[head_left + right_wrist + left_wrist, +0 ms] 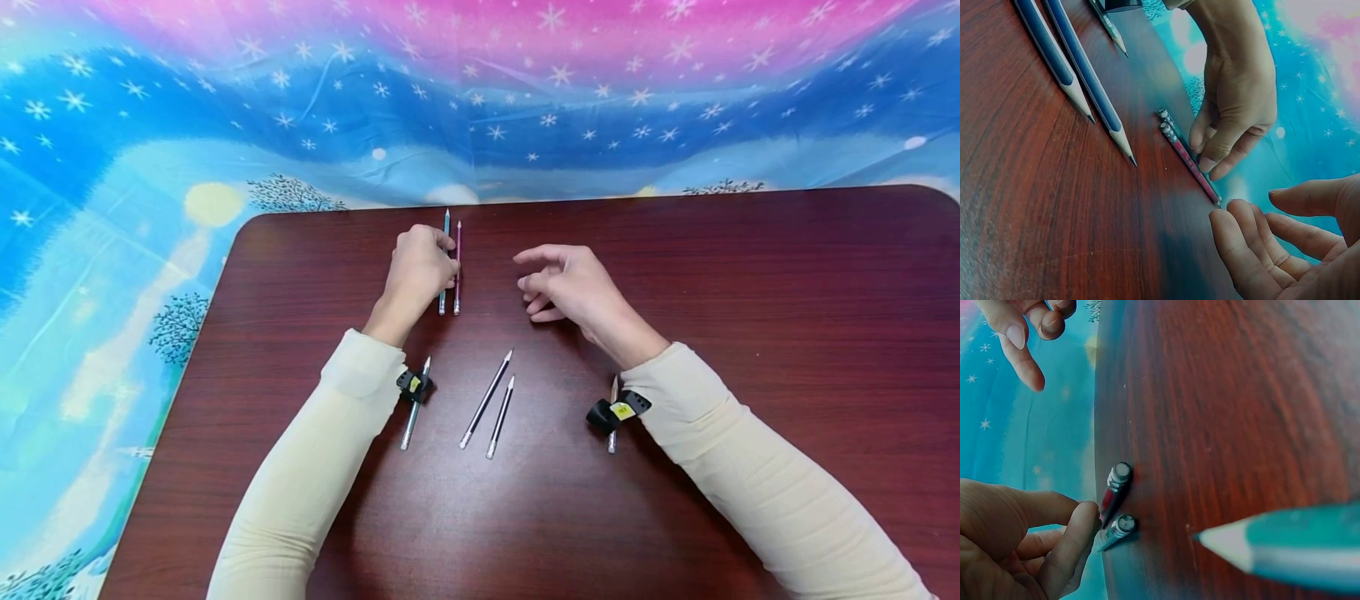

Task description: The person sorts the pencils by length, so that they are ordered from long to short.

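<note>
A teal pencil (442,302) and a pink pencil (457,300) lie side by side near the table's back edge, erasers toward me. Above them is my left hand (422,262), thumb and forefinger tips close together right at the pencils. Its fingers cover the teal pencil's middle; I cannot tell whether they grip either one. In the right wrist view, the left thumb tip overlaps the pair beside the pink pencil (1188,161). To the right, my right hand (566,283) hovers with fingers loosely bent and spread, holding nothing.
Two dark blue-and-white pencils (486,400) lie at an angle mid-table. A green pencil (410,421) is partly under the left wrist camera (415,384); another pencil (612,440) is partly behind the right wrist camera (618,411). Beyond the table (750,275) hangs a snowflake-printed cloth (525,108).
</note>
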`<state>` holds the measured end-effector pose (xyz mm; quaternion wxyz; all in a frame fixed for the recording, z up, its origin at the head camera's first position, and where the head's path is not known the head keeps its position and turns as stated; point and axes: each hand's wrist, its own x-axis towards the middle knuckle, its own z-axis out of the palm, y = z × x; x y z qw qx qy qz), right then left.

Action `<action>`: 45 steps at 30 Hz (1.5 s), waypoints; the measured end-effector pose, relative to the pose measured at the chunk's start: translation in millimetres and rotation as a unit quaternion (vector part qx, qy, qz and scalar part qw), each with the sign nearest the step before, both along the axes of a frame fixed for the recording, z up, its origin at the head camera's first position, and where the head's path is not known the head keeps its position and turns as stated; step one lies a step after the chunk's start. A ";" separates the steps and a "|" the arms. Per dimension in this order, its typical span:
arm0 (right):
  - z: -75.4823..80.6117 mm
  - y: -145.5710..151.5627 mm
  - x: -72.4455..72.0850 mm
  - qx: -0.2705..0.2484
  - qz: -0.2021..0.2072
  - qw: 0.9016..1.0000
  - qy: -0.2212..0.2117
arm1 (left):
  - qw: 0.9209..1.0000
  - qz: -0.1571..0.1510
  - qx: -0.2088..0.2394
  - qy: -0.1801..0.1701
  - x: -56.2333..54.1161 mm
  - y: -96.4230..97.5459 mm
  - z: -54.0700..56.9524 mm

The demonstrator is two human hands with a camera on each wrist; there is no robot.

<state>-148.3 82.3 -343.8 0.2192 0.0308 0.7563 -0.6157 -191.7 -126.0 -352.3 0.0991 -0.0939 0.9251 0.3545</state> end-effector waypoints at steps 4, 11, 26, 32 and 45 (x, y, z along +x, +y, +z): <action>-0.3 -0.1 -0.3 -0.001 -0.001 1.000 0.000 | 1.000 0.000 -0.001 -0.004 0.6 -0.1 1.7; 2.5 1.5 0.6 0.001 0.001 1.000 0.000 | 1.000 -0.005 0.009 -0.007 4.8 -2.1 5.2; 14.5 24.2 15.2 0.003 -0.001 1.000 0.010 | 0.995 -0.026 0.097 -0.022 27.0 -13.8 14.5; 21.2 46.4 32.4 0.002 0.000 1.000 0.024 | 0.989 -0.040 0.139 -0.031 50.1 -20.2 19.0; 11.6 110.6 70.5 0.059 -0.002 0.998 0.036 | 0.977 -0.057 0.196 -0.066 101.9 -33.0 10.3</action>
